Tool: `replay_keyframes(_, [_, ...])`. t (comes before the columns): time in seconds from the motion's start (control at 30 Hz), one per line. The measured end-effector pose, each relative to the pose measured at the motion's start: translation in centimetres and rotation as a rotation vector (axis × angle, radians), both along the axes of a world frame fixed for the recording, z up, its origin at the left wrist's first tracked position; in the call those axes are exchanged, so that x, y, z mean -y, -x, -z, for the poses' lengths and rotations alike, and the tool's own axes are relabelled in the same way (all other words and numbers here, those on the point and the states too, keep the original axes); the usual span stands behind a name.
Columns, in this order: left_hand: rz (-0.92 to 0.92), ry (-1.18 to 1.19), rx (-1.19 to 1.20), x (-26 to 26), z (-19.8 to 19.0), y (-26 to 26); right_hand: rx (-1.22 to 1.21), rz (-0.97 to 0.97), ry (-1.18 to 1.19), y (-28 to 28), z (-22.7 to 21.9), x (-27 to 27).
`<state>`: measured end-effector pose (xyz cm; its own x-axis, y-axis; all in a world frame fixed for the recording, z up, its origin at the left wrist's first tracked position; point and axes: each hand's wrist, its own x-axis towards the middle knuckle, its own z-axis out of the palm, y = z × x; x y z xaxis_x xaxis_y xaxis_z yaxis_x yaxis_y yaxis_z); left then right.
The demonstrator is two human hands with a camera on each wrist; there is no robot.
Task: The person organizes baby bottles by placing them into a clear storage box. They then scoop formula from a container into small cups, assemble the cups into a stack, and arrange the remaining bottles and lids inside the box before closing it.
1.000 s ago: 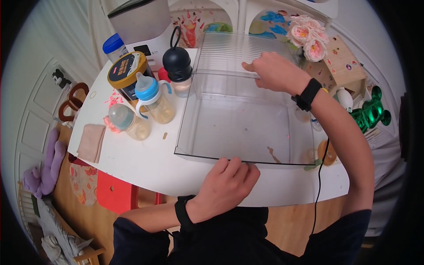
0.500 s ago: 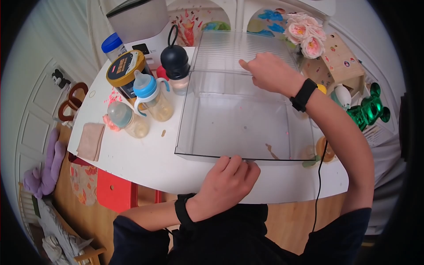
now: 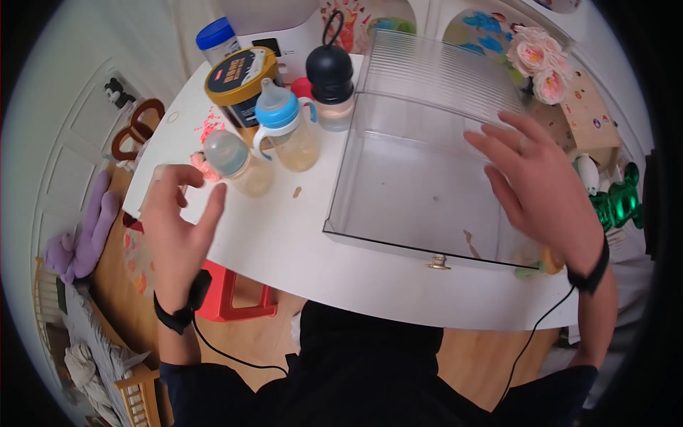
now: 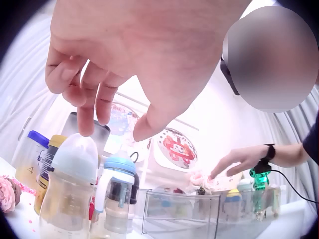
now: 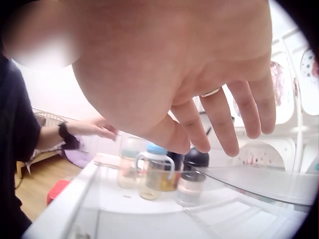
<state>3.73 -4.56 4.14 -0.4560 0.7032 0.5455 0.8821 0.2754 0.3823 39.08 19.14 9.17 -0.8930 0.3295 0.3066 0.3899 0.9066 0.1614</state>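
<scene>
My left hand (image 3: 178, 220) is raised over the table's left side, thumb and fingers apart and holding nothing. Just beyond it stands a baby bottle (image 3: 250, 174) with a translucent domed cap; in the left wrist view my fingers hang over that cap (image 4: 76, 157). Beside it is a second baby bottle (image 3: 295, 146) with a blue collar and two handles. My right hand (image 3: 537, 181) hovers over the right side of a clear plastic box (image 3: 420, 185), fingers spread, a ring on one. The box's ribbed lid (image 3: 434, 71) is folded back, and a gold knob (image 3: 439, 262) shows on its front.
Behind the baby bottles stand a gold-lidded tub (image 3: 238, 75), a blue-lidded jar (image 3: 215, 34) and a black-topped bottle (image 3: 331, 78) with a loop. Pink roses (image 3: 541, 60) and a green shiny figure (image 3: 619, 203) are at the right. A red stool (image 3: 231, 295) stands below the table (image 3: 306, 249).
My left hand has left the box's front edge and moved left to near the capped bottle. My right hand has come off the lid, back toward me and right, its fingers spreading. The view has shifted left.
</scene>
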Motion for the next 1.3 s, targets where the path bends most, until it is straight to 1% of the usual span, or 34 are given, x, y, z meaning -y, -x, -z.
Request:
replay_keyframes(0.07, [-0.013,0.004,-0.037,-0.8,0.2,0.6,-0.012,0.062,0.076,-1.6,-1.9,4.6])
replay_keyframes(0.1, [-0.015,0.013,-0.045,-1.3,-0.1,0.2,-0.04,0.042,0.116,-2.3,-1.8,6.4])
replay_keyframes(0.13, [0.027,0.009,-0.086,-1.8,-0.1,0.5,-0.065,0.045,0.151,-3.3,-1.8,8.1])
replay_keyframes(0.17, [0.069,-0.064,-0.119,-2.9,0.0,0.3,-0.098,0.064,0.175,-4.4,-1.8,9.3])
replay_keyframes(0.2, [0.103,-0.069,-0.133,-3.7,0.0,0.5,-0.132,0.082,0.2,-5.5,-1.8,10.5])
replay_keyframes(0.23, [0.175,-0.081,-0.156,-4.3,-0.2,0.8,-0.184,0.097,0.209,-6.4,-0.9,11.3])
replay_keyframes(0.27, [0.201,-0.116,-0.166,-4.9,0.0,0.5,-0.242,0.101,0.213,-7.4,0.1,11.9])
replay_keyframes(0.33, [0.214,-0.112,-0.155,-5.6,-0.2,-0.4,-0.305,0.207,0.184,-9.9,1.8,12.1])
replay_keyframes(0.37, [0.27,-0.093,-0.17,-5.9,-0.6,-1.3,-0.333,0.265,0.165,-11.4,2.5,11.9])
replay_keyframes(0.43, [0.342,-0.038,-0.185,-5.9,-1.1,-3.8,-0.383,0.379,0.116,-13.9,3.2,11.3])
replay_keyframes(0.53, [0.371,0.083,-0.134,-6.1,-1.6,-6.5,-0.421,0.562,0.052,-16.9,2.6,9.3])
replay_keyframes(0.6, [0.501,0.119,-0.111,-6.7,-1.6,-7.7,-0.436,0.686,0.055,-18.7,1.8,7.3])
replay_keyframes(0.7, [0.658,0.2,-0.099,-7.6,-1.6,-9.3,-0.426,0.748,0.166,-21.2,0.4,2.7])
replay_keyframes(0.73, [0.706,0.227,-0.097,-8.0,-1.4,-9.6,-0.362,0.705,0.126,-21.8,0.3,0.9])
replay_keyframes(0.8, [0.724,0.265,-0.066,-8.2,-0.9,-10.1,-0.228,0.624,0.043,-23.0,1.0,-2.4])
replay_keyframes(0.9, [0.748,0.284,-0.031,-8.7,0.1,-10.2,-0.14,0.689,0.212,-21.9,1.1,-5.5])
replay_keyframes(1.0, [0.762,0.284,-0.047,-8.8,0.8,-10.0,-0.145,0.706,0.346,-20.8,1.3,-7.3])
replay_keyframes(1.03, [0.764,0.284,-0.043,-8.8,0.8,-10.0,-0.154,0.695,0.341,-20.9,1.6,-7.8])
replay_keyframes(1.13, [0.762,0.283,-0.037,-8.8,1.1,-9.9,-0.15,0.738,0.427,-20.5,0.8,-8.4])
replay_keyframes(1.17, [0.761,0.281,-0.035,-8.8,1.2,-9.8,-0.155,0.728,0.398,-20.6,1.0,-8.5])
replay_keyframes(1.27, [0.776,0.279,-0.027,-8.8,1.5,-9.6,-0.087,0.86,0.508,-19.9,0.3,-8.2])
replay_keyframes(1.3, [0.774,0.274,-0.035,-8.8,1.5,-9.6,-0.082,0.866,0.513,-19.8,0.3,-8.2])
